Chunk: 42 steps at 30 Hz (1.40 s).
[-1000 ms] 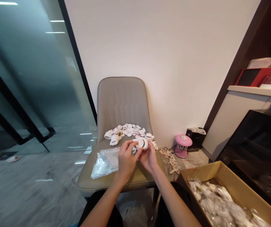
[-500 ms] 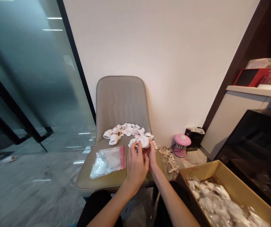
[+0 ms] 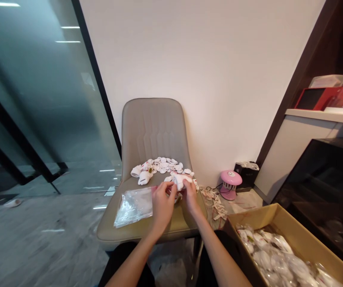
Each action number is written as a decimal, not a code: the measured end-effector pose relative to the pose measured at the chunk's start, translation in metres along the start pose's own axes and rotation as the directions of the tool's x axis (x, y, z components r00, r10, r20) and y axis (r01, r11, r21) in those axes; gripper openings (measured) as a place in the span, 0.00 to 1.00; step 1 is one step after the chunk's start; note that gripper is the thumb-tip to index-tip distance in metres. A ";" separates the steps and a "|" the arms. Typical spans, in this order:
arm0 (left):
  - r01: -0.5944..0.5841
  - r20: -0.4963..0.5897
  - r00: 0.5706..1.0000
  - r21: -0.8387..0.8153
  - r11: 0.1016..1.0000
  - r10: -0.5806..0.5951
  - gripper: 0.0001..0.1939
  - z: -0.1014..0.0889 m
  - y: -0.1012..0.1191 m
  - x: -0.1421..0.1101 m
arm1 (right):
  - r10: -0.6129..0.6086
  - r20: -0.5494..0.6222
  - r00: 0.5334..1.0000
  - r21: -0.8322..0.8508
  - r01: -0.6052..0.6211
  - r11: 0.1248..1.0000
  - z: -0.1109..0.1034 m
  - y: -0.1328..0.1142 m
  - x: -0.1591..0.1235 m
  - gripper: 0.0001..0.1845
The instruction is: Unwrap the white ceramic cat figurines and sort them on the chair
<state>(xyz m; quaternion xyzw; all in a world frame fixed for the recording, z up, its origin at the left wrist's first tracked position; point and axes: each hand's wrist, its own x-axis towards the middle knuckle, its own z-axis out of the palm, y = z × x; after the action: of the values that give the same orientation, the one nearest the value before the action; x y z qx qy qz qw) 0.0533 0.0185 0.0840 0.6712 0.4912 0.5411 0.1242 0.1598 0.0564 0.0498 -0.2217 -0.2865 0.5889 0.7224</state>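
Observation:
My right hand (image 3: 190, 196) is closed round a small white rounded figure (image 3: 181, 181), held above the seat of the grey-beige chair (image 3: 129, 235). The fingers of my left hand (image 3: 163, 202) are bent against its left side. Just behind it lie more white figures (image 3: 188, 172), partly covered by my hands. Farther back is a heap of flat white discs (image 3: 162, 164). Two or so similar white figures (image 3: 144, 177), one with a dark slot, rest at the heap's left. A stack of clear plastic bags (image 3: 134, 206) with a pink-red edge lies left of my left hand.
On the floor at right stands an open cardboard box (image 3: 306, 235) holding several bagged white figures (image 3: 276, 259). A pink lamp-like device (image 3: 230, 184), a black box (image 3: 246, 175) and paper strips (image 3: 215, 203) lie beyond the chair. A glass door (image 3: 54, 99) is at left.
The white figure has been turned in my hands, its round face no longer towards me. My left hand has shifted left, over the pink-red edge of the bags.

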 end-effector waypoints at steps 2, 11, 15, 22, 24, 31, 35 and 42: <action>0.123 0.025 0.992 -0.128 0.984 -0.121 0.12 -0.002 -0.004 0.004 | -0.008 0.020 1.000 -0.013 0.008 1.000 0.000 0.002 0.000 0.15; 0.202 -0.146 0.965 -0.116 0.972 -0.218 0.13 0.004 -0.016 0.001 | 0.203 0.178 0.963 0.071 -0.218 0.973 0.005 0.013 -0.001 0.20; 0.205 -0.152 0.964 -0.097 0.974 -0.219 0.13 0.002 -0.017 0.001 | 0.202 0.208 0.957 0.075 -0.222 0.972 0.006 0.012 -0.003 0.20; 0.215 -0.163 0.960 -0.080 0.973 -0.226 0.13 0.003 -0.016 0.001 | 0.194 0.197 0.961 0.087 -0.214 0.973 0.005 0.014 -0.003 0.21; 0.211 -0.172 0.960 -0.077 0.974 -0.222 0.13 0.003 -0.016 0.000 | 0.192 0.189 0.963 0.099 -0.214 0.972 0.005 0.014 -0.003 0.21; 0.174 -0.162 0.970 -0.067 0.983 -0.182 0.13 0.002 -0.016 0.000 | 0.204 0.156 0.967 0.133 -0.225 0.965 0.004 0.011 -0.001 0.21; 0.160 -0.135 0.977 -0.052 0.986 -0.165 0.13 0.003 -0.015 0.000 | 0.217 0.190 0.957 0.125 -0.243 0.962 0.005 0.012 -0.003 0.21; 0.160 -0.114 0.980 -0.026 0.987 -0.161 0.13 0.000 -0.013 0.001 | 0.238 0.178 0.955 0.124 -0.262 0.957 0.006 0.013 -0.003 0.20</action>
<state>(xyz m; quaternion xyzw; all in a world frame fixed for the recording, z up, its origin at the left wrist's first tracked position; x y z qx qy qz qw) 0.0469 0.0254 0.0755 0.5958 0.5455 0.5715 0.1443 0.1462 0.0556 0.0449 -0.1547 -0.2696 0.7111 0.6307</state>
